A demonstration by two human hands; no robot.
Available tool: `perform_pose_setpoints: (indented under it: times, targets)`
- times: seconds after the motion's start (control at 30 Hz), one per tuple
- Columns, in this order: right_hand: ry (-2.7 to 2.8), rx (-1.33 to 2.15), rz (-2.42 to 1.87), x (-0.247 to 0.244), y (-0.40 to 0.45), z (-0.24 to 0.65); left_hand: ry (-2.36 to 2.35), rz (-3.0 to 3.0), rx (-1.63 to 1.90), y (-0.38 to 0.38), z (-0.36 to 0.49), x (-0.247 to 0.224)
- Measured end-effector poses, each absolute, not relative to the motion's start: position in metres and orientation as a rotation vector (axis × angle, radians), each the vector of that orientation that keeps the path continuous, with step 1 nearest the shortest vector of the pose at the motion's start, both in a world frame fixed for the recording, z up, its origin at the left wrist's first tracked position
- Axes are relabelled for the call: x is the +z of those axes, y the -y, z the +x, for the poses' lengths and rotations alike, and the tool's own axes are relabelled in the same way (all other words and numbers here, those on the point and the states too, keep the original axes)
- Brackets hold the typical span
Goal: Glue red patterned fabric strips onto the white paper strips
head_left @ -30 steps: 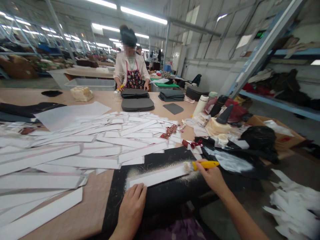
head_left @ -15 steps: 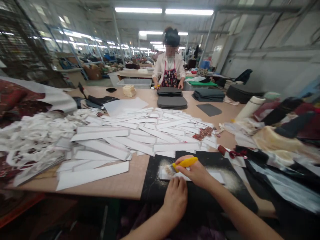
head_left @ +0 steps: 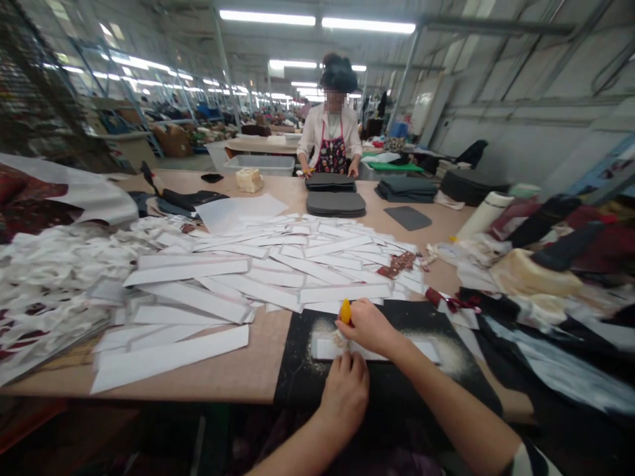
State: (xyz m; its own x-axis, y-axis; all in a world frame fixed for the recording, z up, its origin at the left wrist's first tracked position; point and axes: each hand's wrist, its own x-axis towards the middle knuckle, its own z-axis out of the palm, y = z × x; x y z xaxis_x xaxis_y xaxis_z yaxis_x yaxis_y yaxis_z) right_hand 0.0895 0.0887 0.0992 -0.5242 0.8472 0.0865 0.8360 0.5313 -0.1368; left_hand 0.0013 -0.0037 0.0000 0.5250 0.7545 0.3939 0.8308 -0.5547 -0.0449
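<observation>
Brushing, seemingly. Right hand [head_left: 370, 324] wrapped round yellow brush [head_left: 346, 313] over white strip [head_left: 325, 350] on black sheet [head_left: 294, 370]. Left hand [head_left: 346, 383], fingers loosely extended, grasps nothing, at strip's near edge; next stroke likely needs steadying.

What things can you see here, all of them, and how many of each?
Table: one, brown, across the middle
Black sheet: one, black, table's near edge
Worked strip: one, white, on the black sheet
Brush: one, yellow handle, over the worked strip
Loose strips: too many to count, white, mid-table
Scraps: a heap, white, left
Stacks: two, dark grey, far side
Flat piece: one, dark grey, right of the stacks
Block: one, cream, left of the stacks
Bottle: one, cream, right
Co-worker: one, pale shirt, across the table
Lights: several, white, ceiling
Left hand: one, bare, at the worked strip
Right hand: one, bare, holding the brush
</observation>
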Motion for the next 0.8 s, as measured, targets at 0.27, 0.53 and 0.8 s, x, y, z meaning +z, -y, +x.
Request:
perform_pose_setpoints:
  times: [0.27, 0.53, 0.8]
  targets:
    - [2.219, -0.219, -2.177, 0.096, -0.070, 0.280, 1.369, -2.508, -0.523, -0.003, 0.002, 0.013]
    - [1.669, -0.061, -1.897, 0.098, -0.018, 0.284, 1.273, -2.759, -0.463, -0.028, 0.051, 0.026]
    - [1.525, -0.038, -1.705, 0.078, -0.012, 0.279, 1.490, -2.813, -0.348, -0.039, 0.052, 0.036]
